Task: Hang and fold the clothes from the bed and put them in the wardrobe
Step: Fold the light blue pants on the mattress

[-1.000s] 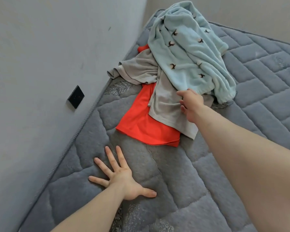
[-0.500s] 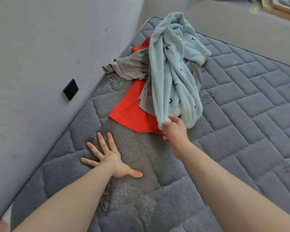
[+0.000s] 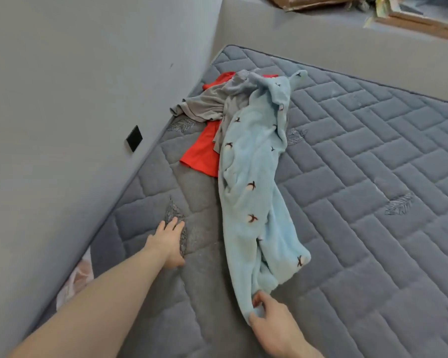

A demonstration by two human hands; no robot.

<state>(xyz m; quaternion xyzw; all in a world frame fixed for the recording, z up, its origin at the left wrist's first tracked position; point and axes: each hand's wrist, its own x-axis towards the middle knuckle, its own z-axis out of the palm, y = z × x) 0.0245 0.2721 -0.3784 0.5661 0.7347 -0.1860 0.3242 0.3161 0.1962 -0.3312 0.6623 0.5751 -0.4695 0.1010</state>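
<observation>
— While you lean over the bed (image 3: pixel 360 177), what are your hands doing?

— My right hand (image 3: pixel 274 324) pinches the near end of the light blue fleece garment (image 3: pixel 251 192), fingers (image 3: pixel 260 301) curled into the cloth. My left hand (image 3: pixel 168 241) lies flat on the mattress, fingers straight, holding nothing. The two hands are well apart.

— Where does the garment lie?

— Stretched along the mattress, from my right hand up to the heap near the wall (image 3: pixel 75 99). Its far end overlaps a grey garment (image 3: pixel 207 104), and a red garment (image 3: pixel 202 153) lies under both.

— Can you tell what each piece is?

— No. Grey and red are mostly covered and bunched. Both my forearms are cut off by the frame. Something pale (image 3: pixel 75 277) shows in the gap between mattress and wall; I cannot make it out.
</observation>
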